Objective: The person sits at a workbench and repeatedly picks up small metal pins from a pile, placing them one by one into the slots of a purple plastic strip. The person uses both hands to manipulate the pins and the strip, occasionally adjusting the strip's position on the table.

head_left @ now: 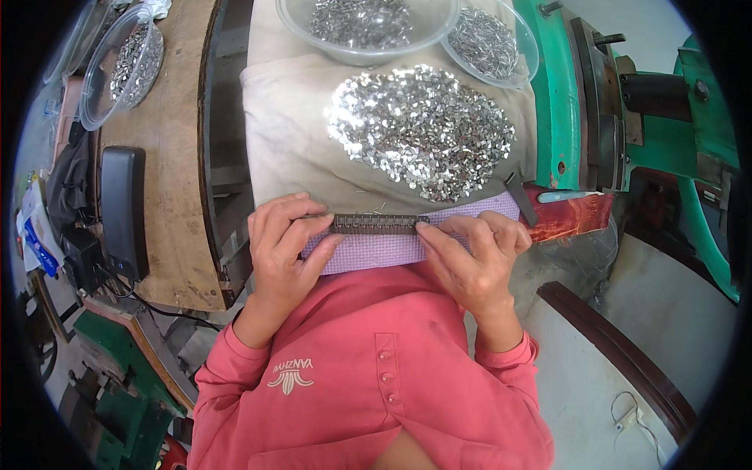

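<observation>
A dark, narrow bar with a row of small slots or teeth [376, 224] lies level in front of me, held at both ends. My left hand [280, 244] is closed on its left end, thumb below and fingers above. Thumb and fingers of my right hand [475, 254] pinch the right end. Under the bar is a purple checked cloth [364, 257]. A few thin metal pins [377, 210] lie just beyond its far edge. Farther off, a wide heap of small shiny metal pieces [423, 129] is spread on a pale cloth [286, 117]. My fingertips hide the bar's ends.
Two clear plastic bowls [368, 53] [526, 66] of small metal parts stand behind the heap. A dark flat strip [520, 200] lies at the right, beside green machinery [558, 110]. On the left are a wooden table [176, 117], another bowl [92, 110] and a black box [124, 211].
</observation>
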A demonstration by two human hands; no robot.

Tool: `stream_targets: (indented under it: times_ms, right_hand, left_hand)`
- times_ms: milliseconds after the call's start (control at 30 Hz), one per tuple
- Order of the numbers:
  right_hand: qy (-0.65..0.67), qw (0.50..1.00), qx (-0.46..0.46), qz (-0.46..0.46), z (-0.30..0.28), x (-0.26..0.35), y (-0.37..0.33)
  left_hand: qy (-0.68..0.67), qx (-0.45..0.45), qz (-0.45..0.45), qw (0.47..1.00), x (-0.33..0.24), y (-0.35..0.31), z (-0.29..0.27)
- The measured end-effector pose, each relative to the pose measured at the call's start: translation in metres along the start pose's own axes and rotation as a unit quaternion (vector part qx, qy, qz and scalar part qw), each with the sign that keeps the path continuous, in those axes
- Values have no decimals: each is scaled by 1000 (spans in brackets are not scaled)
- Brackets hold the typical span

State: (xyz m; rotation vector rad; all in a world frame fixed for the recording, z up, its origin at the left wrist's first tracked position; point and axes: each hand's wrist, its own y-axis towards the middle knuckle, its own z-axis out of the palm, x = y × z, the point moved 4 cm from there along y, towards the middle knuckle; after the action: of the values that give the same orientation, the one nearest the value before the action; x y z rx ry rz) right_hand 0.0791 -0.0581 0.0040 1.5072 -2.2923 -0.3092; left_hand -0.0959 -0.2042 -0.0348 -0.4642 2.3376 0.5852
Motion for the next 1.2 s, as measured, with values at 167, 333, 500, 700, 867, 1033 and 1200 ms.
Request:
stream_targets:
  times_ms: [167, 333, 500, 700, 867, 1033, 1200]
  right_hand:
    - [-48, 999, -3, -22, 3, 5, 2]
    - [-41, 999, -14, -3, -1, 5, -1]
    - [-18, 995, -55, 77, -17, -16, -20]
    - [-49, 974, -113, 189, -29, -52, -49]
    - [-51, 957, -106, 263, -31, -78, -68]
    - [-62, 962, -78, 254, -30, -88, -70]
    - [-18, 964, -53, 261, -28, -93, -68]
  left_hand:
    - [-9, 4, -6, 1000, -3, -1, -3]
    - [3, -9, -6, 1000, -10, -2, -6]
    - [25, -5, 18, 1000, -17, 1, -5]
    - [22, 7, 27, 999, -21, 10, 4]
    - [33, 6, 46, 998, -24, 18, 8]
    - [33, 32, 36, 998, -21, 15, 10]
    - [18, 35, 29, 999, -20, 15, 9]
